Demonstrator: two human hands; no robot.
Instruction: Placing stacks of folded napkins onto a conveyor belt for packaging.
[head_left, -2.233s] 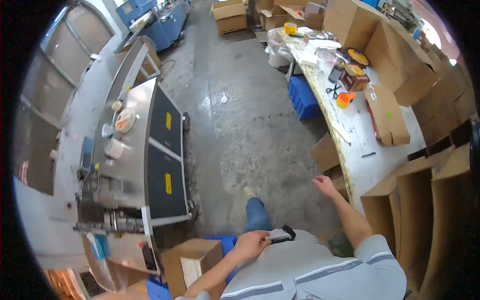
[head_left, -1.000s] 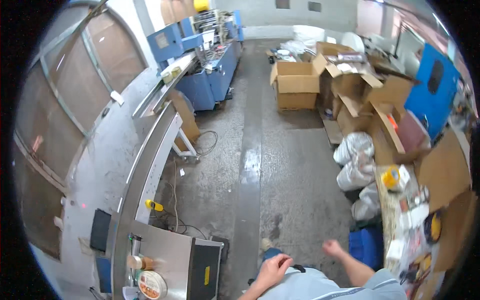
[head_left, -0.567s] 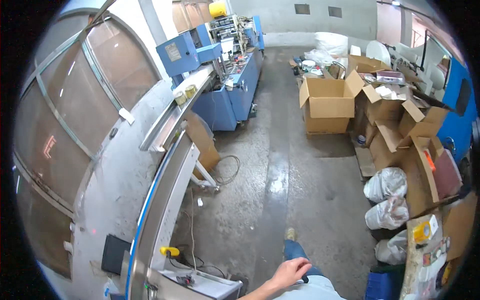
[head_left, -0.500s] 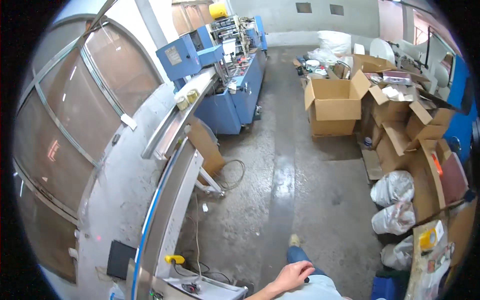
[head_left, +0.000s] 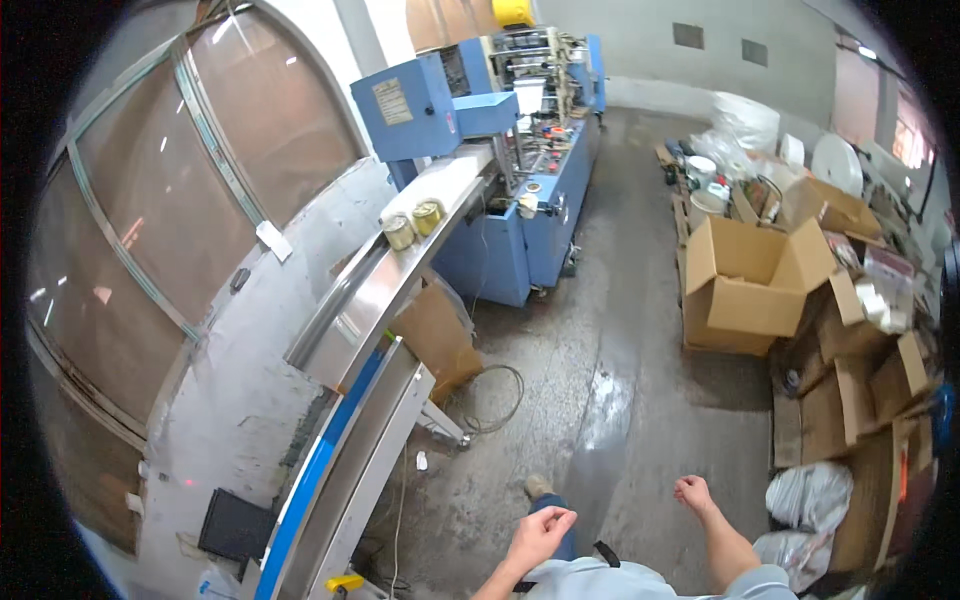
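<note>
My left hand (head_left: 541, 534) hangs in front of my body at the bottom centre, its fingers curled together over my trouser leg. Nothing shows in it. Out to the right, my right hand (head_left: 692, 491) hovers above the floor with its fingers loosely closed, also with nothing visible in them. Neither hand touches anything. Nearest on the left runs a long conveyor (head_left: 362, 475) with a blue edge strip (head_left: 318, 482). Two tape-like rolls (head_left: 412, 224) sit on the metal chute beyond it, leading from a blue machine (head_left: 510, 250).
To the right an open cardboard box (head_left: 748, 312) stands by cut cartons (head_left: 850, 395) and white plastic sacks (head_left: 808, 497). A coiled cable (head_left: 505, 400) lies on the grey floor (head_left: 630, 430) near the conveyor's leg. A window wall (head_left: 120, 270) lines the left.
My view has moved forward, bringing the machine and chute closer, with the scene shifted right. My right hand has come into view; my left hand has moved a little to the left.
</note>
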